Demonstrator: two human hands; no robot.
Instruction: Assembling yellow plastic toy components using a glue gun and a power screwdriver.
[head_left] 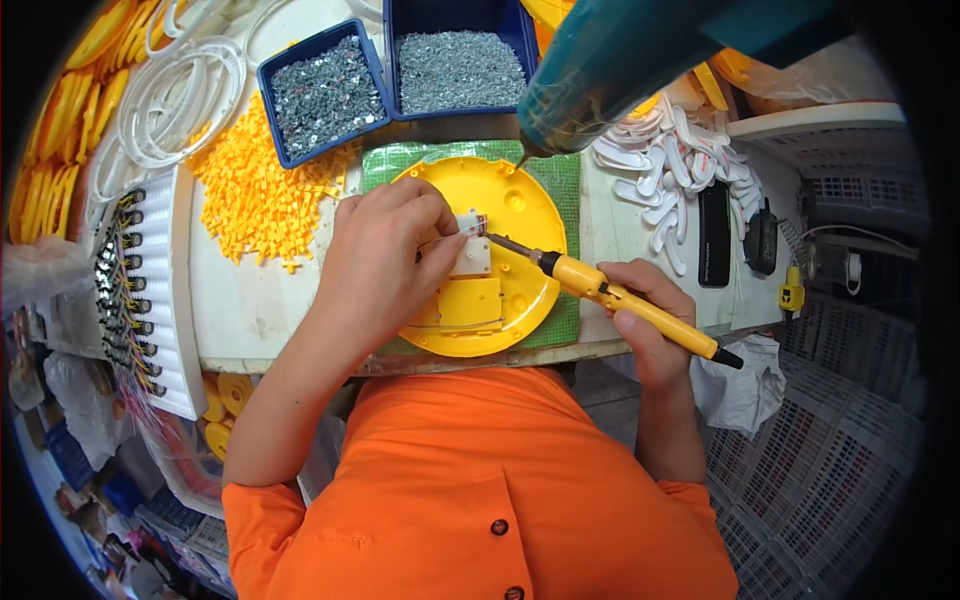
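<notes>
A round yellow plastic housing (525, 310) lies on a green mat (570, 215) in front of me. White parts, among them a small white block (472, 258), sit inside it beside a rectangular yellow cover (470, 303). My left hand (395, 235) reaches over the housing's left side, thumb and fingertips pinched on what looks like a thin wire at the upper white part. In my right hand (655, 315) is a yellow soldering iron (577, 277), gripped by its handle. Its metal tip points left and is at or very near that same part, close to my left fingertips.
A teal power screwdriver (600, 75) hangs over the housing's far edge. Blue bins of screws (325, 90) and small metal pieces (460, 70) stand behind. Small yellow parts (250, 190) and a white foam block of wired components (175, 300) lie left; white levers (660, 170) lie right.
</notes>
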